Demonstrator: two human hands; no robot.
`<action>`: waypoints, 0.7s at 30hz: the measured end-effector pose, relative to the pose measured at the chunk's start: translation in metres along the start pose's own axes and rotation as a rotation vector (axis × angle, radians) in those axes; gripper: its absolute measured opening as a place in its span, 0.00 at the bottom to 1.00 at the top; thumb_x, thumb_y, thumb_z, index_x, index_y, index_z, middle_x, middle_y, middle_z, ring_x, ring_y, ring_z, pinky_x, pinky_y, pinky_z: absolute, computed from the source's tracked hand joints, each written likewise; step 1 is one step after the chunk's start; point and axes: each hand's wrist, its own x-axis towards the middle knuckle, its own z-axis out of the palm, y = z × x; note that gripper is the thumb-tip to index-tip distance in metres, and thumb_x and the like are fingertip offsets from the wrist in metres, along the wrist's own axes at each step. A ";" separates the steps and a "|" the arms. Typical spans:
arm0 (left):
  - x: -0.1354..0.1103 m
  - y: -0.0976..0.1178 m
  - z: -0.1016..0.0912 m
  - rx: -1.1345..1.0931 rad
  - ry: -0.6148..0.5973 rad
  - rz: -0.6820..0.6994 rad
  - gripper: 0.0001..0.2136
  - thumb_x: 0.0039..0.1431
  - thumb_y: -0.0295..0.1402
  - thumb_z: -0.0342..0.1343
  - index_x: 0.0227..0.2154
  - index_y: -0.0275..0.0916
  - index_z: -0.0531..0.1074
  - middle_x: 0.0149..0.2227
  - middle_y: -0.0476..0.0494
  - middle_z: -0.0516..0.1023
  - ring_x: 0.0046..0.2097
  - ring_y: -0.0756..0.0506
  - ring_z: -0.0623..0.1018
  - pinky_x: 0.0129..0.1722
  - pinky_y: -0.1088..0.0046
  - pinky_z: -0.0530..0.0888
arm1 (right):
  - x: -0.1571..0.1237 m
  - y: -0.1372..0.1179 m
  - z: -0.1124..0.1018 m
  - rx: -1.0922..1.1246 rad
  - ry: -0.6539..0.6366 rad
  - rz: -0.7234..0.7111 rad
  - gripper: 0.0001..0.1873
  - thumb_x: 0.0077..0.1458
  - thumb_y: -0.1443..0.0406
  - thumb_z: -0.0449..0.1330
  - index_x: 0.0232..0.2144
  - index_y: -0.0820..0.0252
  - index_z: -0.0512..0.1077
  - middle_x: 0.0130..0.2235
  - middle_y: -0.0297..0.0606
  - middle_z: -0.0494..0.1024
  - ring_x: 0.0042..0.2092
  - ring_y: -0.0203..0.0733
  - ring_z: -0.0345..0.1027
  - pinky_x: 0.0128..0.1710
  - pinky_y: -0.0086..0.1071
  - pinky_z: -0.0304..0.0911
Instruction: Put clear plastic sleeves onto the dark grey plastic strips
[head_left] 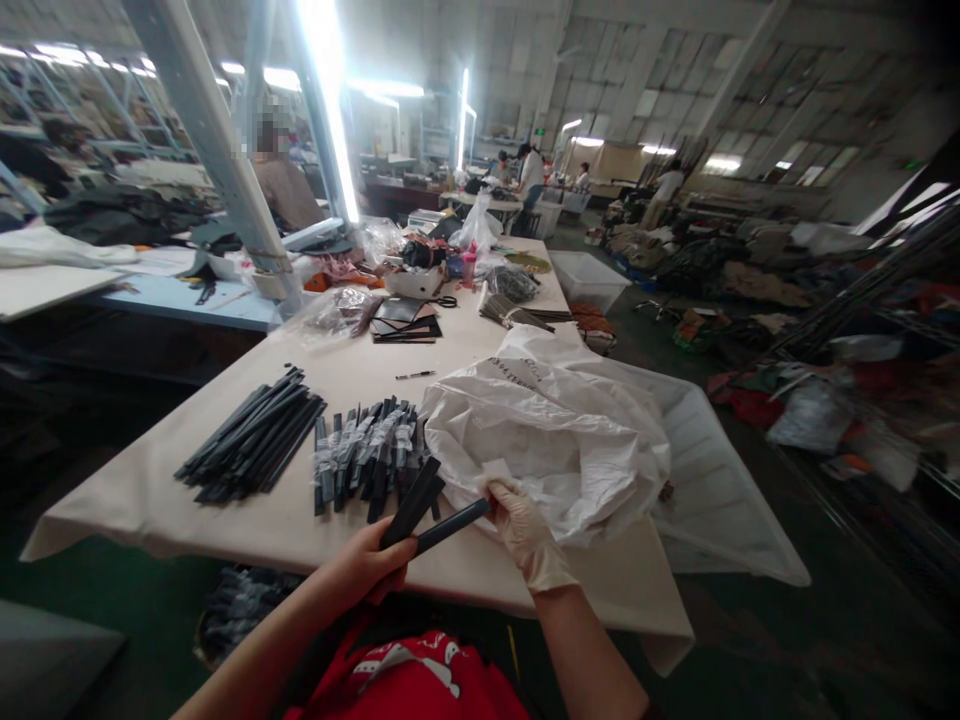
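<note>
My left hand (369, 566) is closed around a few flat black strips (414, 502) that stick up and to the right. My right hand (521, 532), in a pale glove, pinches the end of one dark strip (451, 526) just beside a large white plastic bag (551, 435). Both hands hover over the near edge of the cream-covered table (247, 515). A bundle of black strips with clear tape (367, 455) lies just beyond my left hand. Farther left sits a loose pile of long black strips (253, 435).
A white plastic tub (716, 495) sits to the right of the table. Farther along the table lie a pen (415, 375), black sheets (405, 320), scissors and bags. A person sits behind a slanted metal post (217, 150). Piles of fabric cover the floor at right.
</note>
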 end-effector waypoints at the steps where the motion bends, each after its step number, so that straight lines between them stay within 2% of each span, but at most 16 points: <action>1: 0.000 0.000 0.000 0.002 -0.007 0.002 0.15 0.51 0.47 0.51 0.30 0.39 0.60 0.16 0.57 0.67 0.12 0.57 0.57 0.11 0.83 0.51 | -0.001 -0.001 -0.001 0.018 0.007 0.014 0.15 0.34 0.61 0.70 0.18 0.61 0.67 0.20 0.27 0.67 0.23 0.29 0.58 0.24 0.25 0.57; 4: 0.000 0.001 0.001 0.014 -0.006 0.009 0.15 0.51 0.46 0.50 0.29 0.39 0.59 0.15 0.58 0.66 0.12 0.57 0.57 0.11 0.83 0.50 | -0.005 -0.005 -0.002 0.076 0.044 0.065 0.17 0.34 0.59 0.71 0.19 0.61 0.67 0.20 0.27 0.67 0.23 0.28 0.58 0.24 0.24 0.57; 8: 0.002 0.003 0.002 0.058 0.035 0.031 0.14 0.51 0.46 0.50 0.29 0.40 0.60 0.14 0.58 0.66 0.12 0.56 0.57 0.11 0.82 0.51 | -0.008 -0.007 -0.006 0.037 0.041 0.074 0.18 0.33 0.58 0.71 0.20 0.61 0.68 0.20 0.27 0.68 0.23 0.29 0.59 0.24 0.24 0.57; 13: 0.010 0.008 0.008 0.246 0.191 0.105 0.12 0.51 0.44 0.49 0.30 0.40 0.62 0.16 0.57 0.66 0.13 0.55 0.59 0.13 0.80 0.55 | -0.014 -0.004 -0.001 -0.201 0.066 0.018 0.19 0.32 0.55 0.70 0.19 0.62 0.70 0.19 0.28 0.68 0.23 0.29 0.59 0.26 0.26 0.56; 16: 0.017 0.011 0.015 0.350 0.298 0.210 0.11 0.53 0.43 0.49 0.29 0.40 0.63 0.18 0.55 0.68 0.15 0.54 0.62 0.15 0.79 0.58 | -0.022 0.004 0.016 -0.347 -0.099 -0.010 0.18 0.37 0.54 0.67 0.20 0.63 0.73 0.21 0.31 0.70 0.24 0.31 0.59 0.27 0.26 0.55; 18: 0.021 0.010 0.019 0.326 0.305 0.252 0.11 0.54 0.43 0.47 0.32 0.39 0.64 0.21 0.53 0.71 0.17 0.53 0.65 0.17 0.79 0.60 | -0.025 0.009 0.028 -0.398 -0.218 0.016 0.18 0.39 0.53 0.66 0.20 0.63 0.73 0.20 0.32 0.70 0.24 0.31 0.59 0.27 0.27 0.54; 21: 0.025 0.007 0.019 0.205 0.221 0.224 0.15 0.53 0.43 0.48 0.38 0.38 0.63 0.20 0.53 0.71 0.17 0.52 0.67 0.17 0.79 0.61 | -0.025 0.014 0.039 -0.395 -0.172 0.013 0.20 0.35 0.51 0.67 0.19 0.62 0.72 0.20 0.31 0.69 0.24 0.32 0.58 0.26 0.28 0.54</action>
